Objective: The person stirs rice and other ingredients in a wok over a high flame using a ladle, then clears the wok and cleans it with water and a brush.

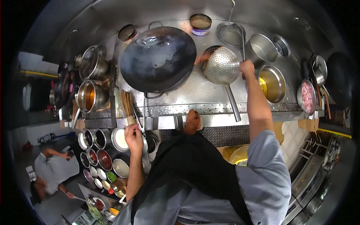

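My left hand [134, 140] is closed around the bound lower end of a bamboo wok brush [128, 102], whose bristles point away from me. Beyond it a large black wok [157, 60] sits tilted on the stove, its inside bare with a pale sheen. My right hand [247, 69] grips the long metal handle of a ladle [243, 45]. The ladle's far end reaches a round water basin [229, 35] under a thin faucet; its bowl is hard to make out. Left of that hand, a perforated strainer [220, 66] lies with its handle towards me.
At right stand a metal pot [261, 47], a pot with yellow oil [277, 84] and a bowl of raw meat [307, 97]. An open can [200, 24] stands behind. Seasoning containers [104, 159] line the left. Another person [56, 166] works at far left.
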